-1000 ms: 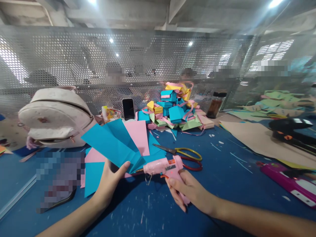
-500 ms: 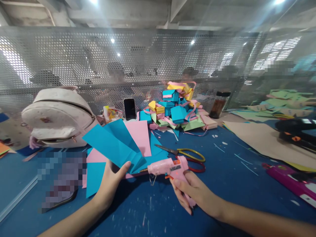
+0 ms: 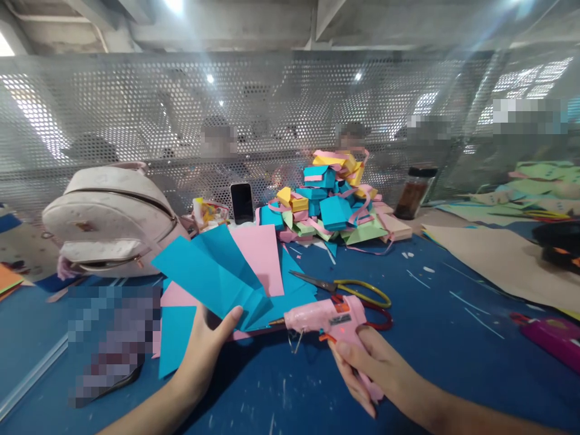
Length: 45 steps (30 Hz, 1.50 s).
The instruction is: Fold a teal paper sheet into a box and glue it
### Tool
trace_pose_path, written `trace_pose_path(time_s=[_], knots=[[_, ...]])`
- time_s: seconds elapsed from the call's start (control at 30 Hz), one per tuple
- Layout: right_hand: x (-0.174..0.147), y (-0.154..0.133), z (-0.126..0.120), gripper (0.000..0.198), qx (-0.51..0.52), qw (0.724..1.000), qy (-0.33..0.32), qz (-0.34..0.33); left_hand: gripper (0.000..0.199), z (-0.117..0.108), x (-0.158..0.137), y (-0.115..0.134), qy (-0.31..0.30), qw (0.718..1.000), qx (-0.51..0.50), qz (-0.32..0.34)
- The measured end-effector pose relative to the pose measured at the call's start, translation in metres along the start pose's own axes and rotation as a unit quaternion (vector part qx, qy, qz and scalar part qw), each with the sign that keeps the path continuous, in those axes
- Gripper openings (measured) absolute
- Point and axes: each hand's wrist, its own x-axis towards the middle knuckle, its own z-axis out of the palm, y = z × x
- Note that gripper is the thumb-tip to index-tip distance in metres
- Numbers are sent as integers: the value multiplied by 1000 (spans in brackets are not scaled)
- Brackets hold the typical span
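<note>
My left hand (image 3: 208,344) is closed on folded blue paper (image 3: 212,275), its thumb on the near edge and the other fingers hidden beneath. In my right hand (image 3: 371,365) is a pink glue gun (image 3: 324,314), gripped by the handle, with the index finger near the orange trigger. The gun's nozzle points left, just right of the folded paper and apart from my thumb. Pink paper (image 3: 260,254) and more blue sheets lie under and behind the folded piece. Scissors (image 3: 335,285) with yellow and red handles rest just behind the gun.
A heap of folded paper boxes (image 3: 335,208) stands at the back, beside a dark bottle (image 3: 413,194). To the left are a white backpack (image 3: 109,223) and an upright phone (image 3: 241,203). Beige sheets (image 3: 489,254) and a magenta object (image 3: 550,338) lie right. A perforated metal screen (image 3: 281,103) rises behind.
The glue gun and my right hand have moved slightly right and down, so the nozzle is a little farther from my left thumb. The camera view has shifted a little. Both grips are unchanged.
</note>
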Motion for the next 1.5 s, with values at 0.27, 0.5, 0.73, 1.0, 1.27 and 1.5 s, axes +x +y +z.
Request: trace_pose_path(time_s=[0.27,0.5,0.73,1.0,1.27,1.5], knots=[[-3,2,-6,48,-6,999,12,41,58,0,3,-2,15,999,6,-30],[-5,-2,-10,53,-9,997,0,82,44,-3,7,-5,36,998,29,-45],[-6,-6,-12,52,-7,998,-23,63,46,-3,7,-5,30,998,26,-46],[-6,-2,-11,52,-1,998,-12,53,49,-2,8,-4,41,998,19,-49],[-7,-2,-9,53,-35,999,-14,31,52,-1,6,-1,42,999,0,-31],[-4,1,-8,46,-28,1000,-3,-1,69,-3,8,-7,40,999,5,-28]])
